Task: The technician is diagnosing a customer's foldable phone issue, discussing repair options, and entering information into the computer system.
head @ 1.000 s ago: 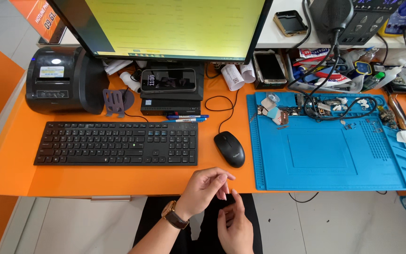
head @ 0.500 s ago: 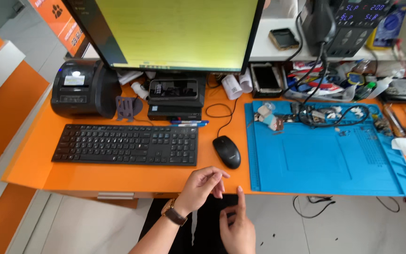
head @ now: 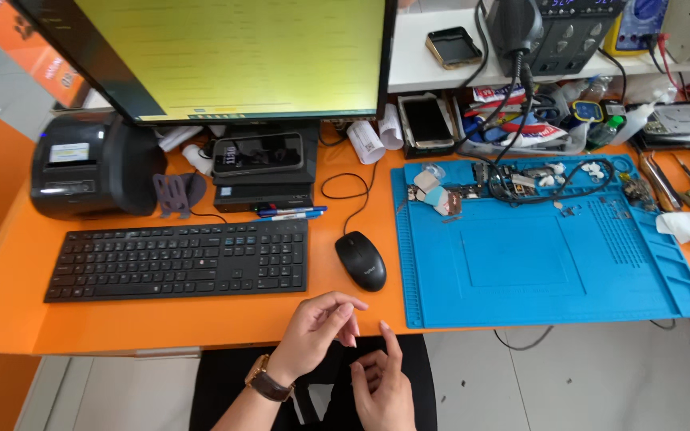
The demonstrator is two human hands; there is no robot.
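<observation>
The fingers (head: pixel 343 307) of the left hand (head: pixel 313 331) curl loosely around nothing, and the right hand (head: pixel 382 385) holds nothing either, one finger raised, both just below the bench (head: pixel 161 319) edge. Nearest is the mouse (head: pixel 361 260), untouched just above; right of the mouse, parts lie spread along the blue mat's (head: pixel 521 271) far edge, so work there looks unstarted.

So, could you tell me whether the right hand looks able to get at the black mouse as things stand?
Probably yes. The right hand is empty, just off the desk's front edge, and the black mouse sits a little beyond it on bare orange desk. Only the left hand hovers close by, slightly to one side.
</observation>
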